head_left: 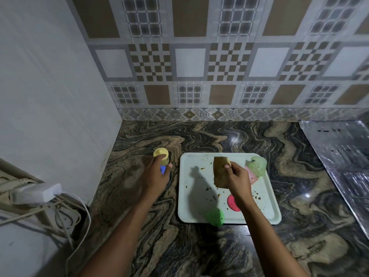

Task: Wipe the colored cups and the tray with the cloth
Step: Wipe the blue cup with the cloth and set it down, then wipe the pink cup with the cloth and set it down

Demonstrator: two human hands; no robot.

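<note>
A white tray (pixel 197 196) lies on the marbled counter, dotted with brown crumbs. My right hand (pixel 235 178) hovers over its middle, shut on a tan cloth (pixel 219 170). On the tray sit a pale green cup (pixel 258 165) on its side, a pink cup (pixel 251 176) beside it, a red cup (pixel 232 202) partly under my wrist, and a bright green cup (pixel 216 216) at the front rim. Left of the tray my left hand (pixel 155 174) is shut on a blue cup (pixel 163 169), right by an upside-down yellow cup (pixel 161 155).
A tiled wall runs behind the counter and a plain white wall stands at the left. A power strip (pixel 36 193) with cables sits at the lower left. A foil-covered surface (pixel 343 156) borders the counter on the right.
</note>
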